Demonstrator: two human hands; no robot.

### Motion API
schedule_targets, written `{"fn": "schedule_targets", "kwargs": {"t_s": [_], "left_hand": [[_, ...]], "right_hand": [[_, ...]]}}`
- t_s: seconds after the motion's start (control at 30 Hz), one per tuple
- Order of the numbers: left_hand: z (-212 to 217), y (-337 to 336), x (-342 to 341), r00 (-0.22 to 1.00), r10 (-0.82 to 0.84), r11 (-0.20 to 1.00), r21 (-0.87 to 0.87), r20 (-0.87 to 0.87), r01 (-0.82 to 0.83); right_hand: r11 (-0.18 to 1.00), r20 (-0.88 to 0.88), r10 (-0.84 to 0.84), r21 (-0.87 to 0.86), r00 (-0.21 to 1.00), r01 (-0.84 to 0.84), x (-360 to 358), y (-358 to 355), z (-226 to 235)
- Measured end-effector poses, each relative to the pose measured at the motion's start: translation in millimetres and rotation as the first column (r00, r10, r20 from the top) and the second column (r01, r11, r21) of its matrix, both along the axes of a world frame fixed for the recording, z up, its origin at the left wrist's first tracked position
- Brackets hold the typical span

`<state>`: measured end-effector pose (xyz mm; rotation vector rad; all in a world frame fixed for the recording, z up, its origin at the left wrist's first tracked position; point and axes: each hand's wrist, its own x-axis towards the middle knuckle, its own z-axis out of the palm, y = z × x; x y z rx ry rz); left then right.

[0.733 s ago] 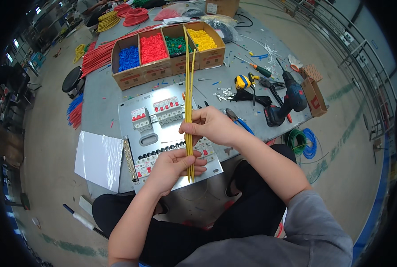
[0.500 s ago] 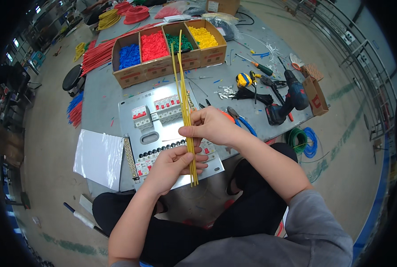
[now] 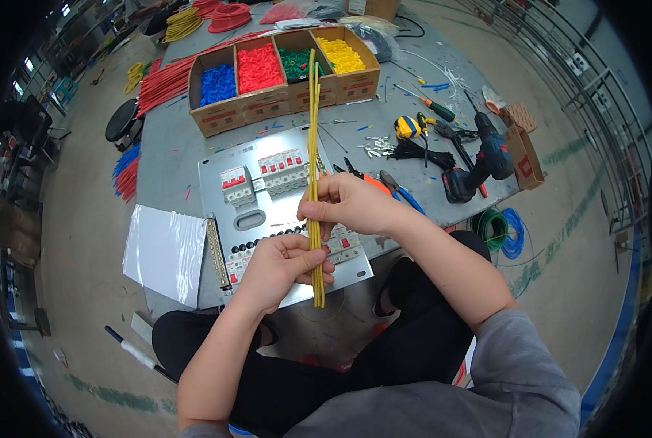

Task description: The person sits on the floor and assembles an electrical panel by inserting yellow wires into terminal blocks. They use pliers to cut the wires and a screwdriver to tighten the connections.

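A bundle of thin yellow wires [image 3: 313,139] stands lengthwise in front of me, gripped by both hands. My right hand [image 3: 344,206] pinches it around the middle between thumb and fingers. Lower down, my left hand [image 3: 282,270] closes on the same wires, which poke out below it. Behind the bundle lies a metal mounting plate [image 3: 275,208]. It carries a row of circuit breakers [image 3: 282,166] with red switches, a separate breaker [image 3: 236,185] to their left, and more breakers near its front edge, partly covered by my hands. A brass terminal strip [image 3: 216,252] lies along the plate's left side.
Cardboard compartments [image 3: 249,111] of blue, red, green and yellow caps stand at the back. To the right are a cordless drill [image 3: 479,164], tape measure [image 3: 407,127], blue-handled pliers [image 3: 400,191] and a screwdriver [image 3: 438,109]. White sheets [image 3: 164,252] lie left; red wires [image 3: 169,80] lie behind.
The wires' upper ends, spread apart before, are now gathered into a tighter, straighter bundle. Both hands keep hold of it. The whole view has shifted slightly.
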<state>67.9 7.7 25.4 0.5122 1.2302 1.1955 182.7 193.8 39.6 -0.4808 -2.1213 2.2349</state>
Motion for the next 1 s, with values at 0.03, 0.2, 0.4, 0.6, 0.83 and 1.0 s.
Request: {"fn": "schedule_targets", "kwargs": {"t_s": [0.03, 0.2, 0.4, 0.6, 0.83, 1.0], "left_hand": [[0, 0, 0, 1.0, 0.001, 1.0, -0.009, -0.015, -0.001], [-5, -2, 0, 0.999, -0.014, 1.0, -0.027, -0.031, 0.013], [0, 1, 2, 0.998, 0.012, 1.0, -0.009, 0.066, -0.012], [-3, 6, 0, 0.989, -0.007, 1.0, 0.029, 0.145, 0.003], [-6, 8, 4, 0.994, -0.016, 1.0, -0.023, -0.108, 0.014], [-8, 7, 4, 0.982, -0.007, 1.0, -0.023, -0.186, 0.003]], "right_hand": [[1.0, 0.01, 0.017, 0.014, 1.0, -0.017, 0, 0, -2], [0.996, 0.058, 0.075, 0.036, 0.996, -0.077, 0, 0, -6], [0.988, 0.025, 0.152, -0.035, 0.988, -0.151, 0, 7, -3], [0.969, -0.024, 0.196, -0.147, 0.98, -0.197, 5, 22, -8], [0.979, 0.007, 0.172, -0.115, 0.985, -0.17, 5, 18, -9], [0.995, 0.058, 0.088, -0.048, 0.994, -0.086, 0, 13, -18]]}}
